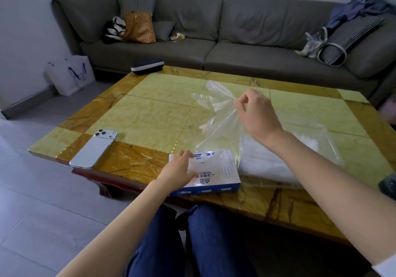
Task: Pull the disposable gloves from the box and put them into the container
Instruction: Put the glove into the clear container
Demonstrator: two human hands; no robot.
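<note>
Right hand [256, 116] pinches a clear glove [218, 113] mid-frame, lifted above the bench [150, 113]. Left hand [179, 170] lies flat-fingered on the glove box [216, 174] at lower centre. Clear container [300, 163] sits just right of the box.

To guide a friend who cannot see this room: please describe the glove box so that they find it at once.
Find the yellow and brown stone-patterned table before the grey sofa. At its near edge, between a white smartphone and a clear plastic container, lies a flat white and blue cardboard box under the left hand. It alone bears printed text and a glove drawing.
</note>
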